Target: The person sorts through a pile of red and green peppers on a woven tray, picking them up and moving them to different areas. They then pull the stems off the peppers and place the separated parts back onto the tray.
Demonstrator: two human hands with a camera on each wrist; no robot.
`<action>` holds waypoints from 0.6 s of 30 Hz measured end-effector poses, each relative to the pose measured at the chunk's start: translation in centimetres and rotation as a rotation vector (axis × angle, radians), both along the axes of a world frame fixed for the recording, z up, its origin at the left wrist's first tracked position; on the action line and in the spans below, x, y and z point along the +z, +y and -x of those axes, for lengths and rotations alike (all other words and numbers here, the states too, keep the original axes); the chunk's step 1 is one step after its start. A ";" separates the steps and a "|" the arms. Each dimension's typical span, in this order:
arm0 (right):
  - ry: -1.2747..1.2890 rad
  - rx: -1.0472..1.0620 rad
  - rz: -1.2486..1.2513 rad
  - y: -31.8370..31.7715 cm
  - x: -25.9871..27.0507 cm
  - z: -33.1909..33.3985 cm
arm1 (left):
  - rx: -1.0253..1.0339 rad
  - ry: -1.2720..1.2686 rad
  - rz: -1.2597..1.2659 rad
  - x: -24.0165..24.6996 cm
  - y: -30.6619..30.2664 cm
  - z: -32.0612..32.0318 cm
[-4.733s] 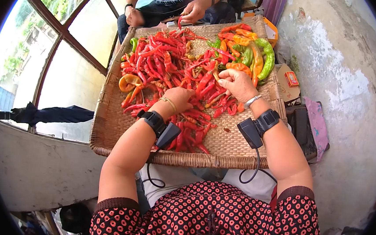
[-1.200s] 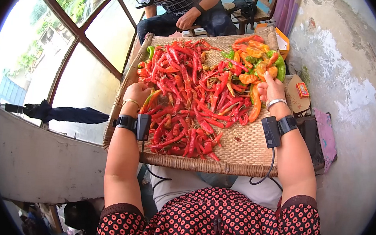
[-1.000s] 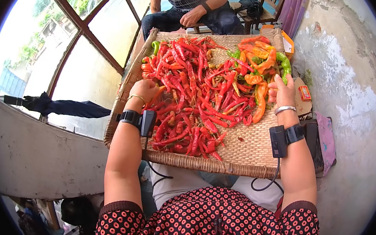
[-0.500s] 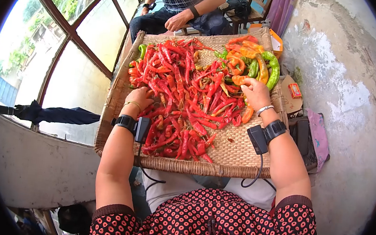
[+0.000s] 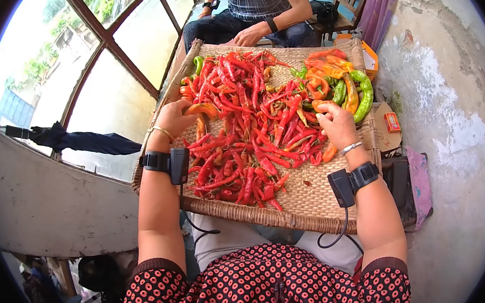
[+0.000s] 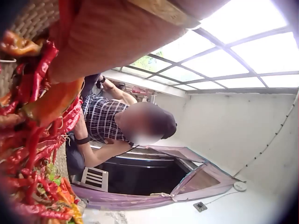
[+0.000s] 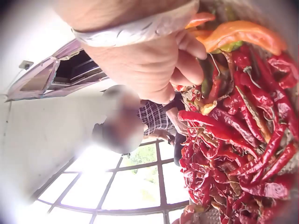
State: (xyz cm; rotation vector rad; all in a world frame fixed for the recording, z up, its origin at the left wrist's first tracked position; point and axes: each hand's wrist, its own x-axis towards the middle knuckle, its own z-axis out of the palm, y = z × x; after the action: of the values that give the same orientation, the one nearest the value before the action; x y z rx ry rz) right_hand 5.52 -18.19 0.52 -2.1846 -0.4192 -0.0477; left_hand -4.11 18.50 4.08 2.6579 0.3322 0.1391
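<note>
Many thin red peppers point(image 5: 230, 93) lie heaped in a woven tray point(image 5: 330, 190). At the tray's left side, my left hand point(image 5: 174, 119) grips a curved orange pepper point(image 5: 202, 110) above the red ones; in the left wrist view that pepper point(image 6: 53, 102) juts from under the fingers. My right hand point(image 5: 338, 126), loosely bent, hovers or rests by the lower edge of the orange and green pile point(image 5: 339, 85). The right wrist view shows its fingers point(image 7: 189, 65) loosely curled beside the peppers, with nothing visibly held.
A person point(image 5: 259, 10) sits beyond the tray's far edge, with a chair point(image 5: 347, 11) behind. To the right are a cardboard piece point(image 5: 382, 128) with a small red box point(image 5: 392, 122) and a rough wall point(image 5: 456, 111). A dark umbrella point(image 5: 92, 141) lies along the left ledge.
My left hand has come up with the orange pepper. My right hand, earlier among the larger peppers with an orange one at its fingers, is now lower and left, its fingers loosely bent.
</note>
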 end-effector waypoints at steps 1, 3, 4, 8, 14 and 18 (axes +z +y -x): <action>0.000 -0.002 -0.002 0.1 0.0 0.1 | -0.047 -0.070 0.018 -0.1 0.0 0.0; 0.040 0.044 0.007 0.4 0.4 0.5 | -0.120 -0.191 0.120 0.2 -0.8 -0.2; 0.039 0.038 0.005 0.6 0.6 0.8 | -0.191 -0.310 0.225 0.6 -1.8 -0.3; 0.287 0.285 -0.257 2.1 1.6 2.6 | -0.433 -0.314 0.185 0.3 -6.3 -0.8; 0.201 0.498 -0.034 4.2 1.8 5.6 | -0.762 -0.233 -0.002 -0.4 -12.3 -0.8; 0.176 0.528 -0.029 5.0 0.4 5.8 | -0.805 -0.239 0.032 0.3 -13.1 -0.6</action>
State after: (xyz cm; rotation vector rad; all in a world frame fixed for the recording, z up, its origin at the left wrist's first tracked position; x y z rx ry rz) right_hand -0.24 -13.20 0.93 -1.9664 -0.8702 0.4208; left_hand -3.54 5.38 4.40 2.4923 -0.7943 0.1824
